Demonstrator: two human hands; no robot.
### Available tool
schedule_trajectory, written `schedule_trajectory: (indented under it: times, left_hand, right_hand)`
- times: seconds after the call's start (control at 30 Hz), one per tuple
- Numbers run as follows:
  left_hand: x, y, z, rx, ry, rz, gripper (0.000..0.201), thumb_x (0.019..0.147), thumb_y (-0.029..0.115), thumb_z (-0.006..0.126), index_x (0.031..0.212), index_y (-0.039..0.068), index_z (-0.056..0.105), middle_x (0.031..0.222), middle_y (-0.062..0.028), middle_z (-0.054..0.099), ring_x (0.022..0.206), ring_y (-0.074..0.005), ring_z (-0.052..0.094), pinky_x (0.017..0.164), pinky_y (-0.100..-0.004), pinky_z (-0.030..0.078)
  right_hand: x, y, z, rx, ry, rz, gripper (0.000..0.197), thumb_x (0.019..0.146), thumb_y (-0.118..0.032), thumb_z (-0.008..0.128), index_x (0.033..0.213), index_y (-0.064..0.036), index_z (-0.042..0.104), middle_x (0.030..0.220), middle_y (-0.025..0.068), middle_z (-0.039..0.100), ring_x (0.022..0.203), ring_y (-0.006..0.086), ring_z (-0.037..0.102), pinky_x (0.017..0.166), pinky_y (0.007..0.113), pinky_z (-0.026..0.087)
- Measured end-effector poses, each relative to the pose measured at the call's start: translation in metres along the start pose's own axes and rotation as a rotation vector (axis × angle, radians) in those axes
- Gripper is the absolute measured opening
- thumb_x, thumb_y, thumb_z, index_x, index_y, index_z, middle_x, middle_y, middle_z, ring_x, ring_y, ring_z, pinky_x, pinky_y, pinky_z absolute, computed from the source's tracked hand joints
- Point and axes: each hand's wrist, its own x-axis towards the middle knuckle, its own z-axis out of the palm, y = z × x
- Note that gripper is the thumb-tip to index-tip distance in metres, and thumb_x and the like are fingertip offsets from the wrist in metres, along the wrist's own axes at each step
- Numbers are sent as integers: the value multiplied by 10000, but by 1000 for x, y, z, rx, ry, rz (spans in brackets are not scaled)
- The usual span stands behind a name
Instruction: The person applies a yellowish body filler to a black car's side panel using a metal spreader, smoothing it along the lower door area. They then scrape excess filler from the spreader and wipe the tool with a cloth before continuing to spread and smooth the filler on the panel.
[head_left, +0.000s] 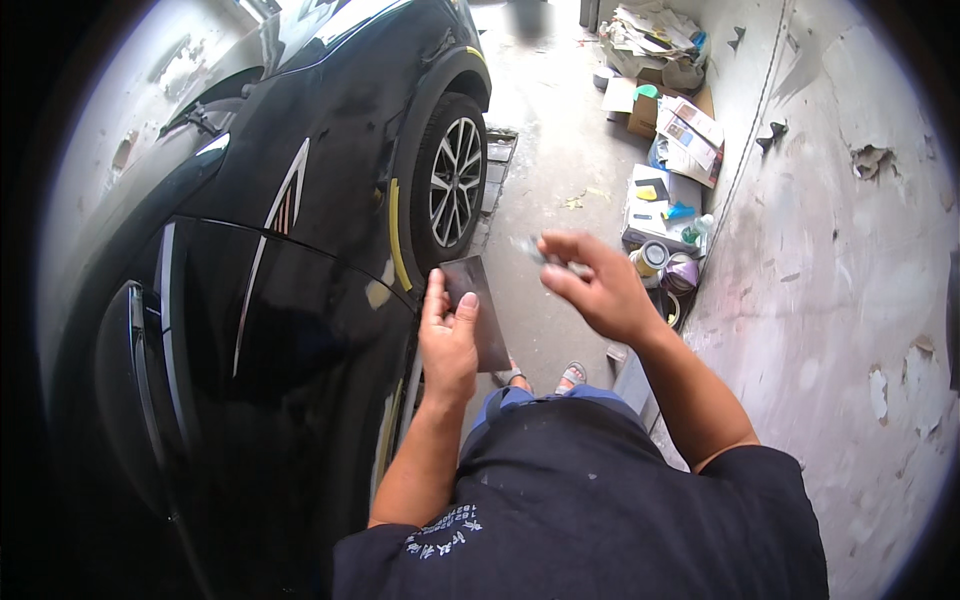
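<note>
My left hand [447, 345] grips a thin dark rectangular plate [487, 320], with the thumb laid over its face. To the right of it, at about the same height, my right hand [605, 290] is raised with fingers closed. A small greyish object [527, 248] sticks out from its fingertips, too smeared by motion to name. Close beside my left hand stands a black car [330, 230]. Yellow masking tape [398, 235] edges its wheel arch, and a pale beige patch [379, 291] marks the panel near the door seam.
Ahead on the left is the car's wheel [455, 180]. Along the right wall [800, 300] stand cardboard boxes [645, 115], a white box [650, 195] with bottles on it, and a tin [653, 257]. A concrete floor [550, 170] runs between car and wall.
</note>
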Motion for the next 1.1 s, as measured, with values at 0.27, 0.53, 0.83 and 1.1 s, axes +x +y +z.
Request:
schedule_trajectory:
  times: [0.27, 0.53, 0.83, 1.1]
  left_hand:
    - [-1, -10, -25, 582, -173, 168, 696, 915, 13, 593, 1499, -64, 221, 1251, -118, 479, 1190, -198, 499, 1010, -306, 413]
    - [-8, 22, -7, -211, -96, 42, 557, 944, -23, 505, 1474, 27, 342, 1290, -120, 571, 1128, -167, 570, 993, -303, 446]
    - [-23, 29, 13, -277, -160, 383, 530, 1007, 97, 401, 1521, 120, 278, 1443, -246, 421, 1324, -350, 456, 1141, -461, 330]
    - [-25, 27, 10, -284, -244, 448, 514, 1015, 117, 402, 1518, 138, 296, 1458, -257, 407, 1355, -390, 412, 1157, -494, 291]
  right_hand:
    - [-43, 8, 14, 91, -301, 176, 416, 881, -166, 685, 1267, -40, 597, 1165, 97, 660, 993, 140, 614, 892, 308, 490]
    - [-37, -9, -1, -37, -232, 46, 442, 896, -164, 677, 1301, -37, 553, 1244, 128, 621, 1166, 219, 579, 989, 354, 456]
    - [-71, -31, 44, -166, -291, -180, 408, 899, -213, 645, 1252, -27, 558, 1110, 209, 647, 1088, 394, 596, 899, 465, 491]
    - [-71, -41, 39, -161, -250, -265, 395, 901, -232, 631, 1217, -6, 558, 983, 214, 658, 935, 388, 641, 811, 458, 517]
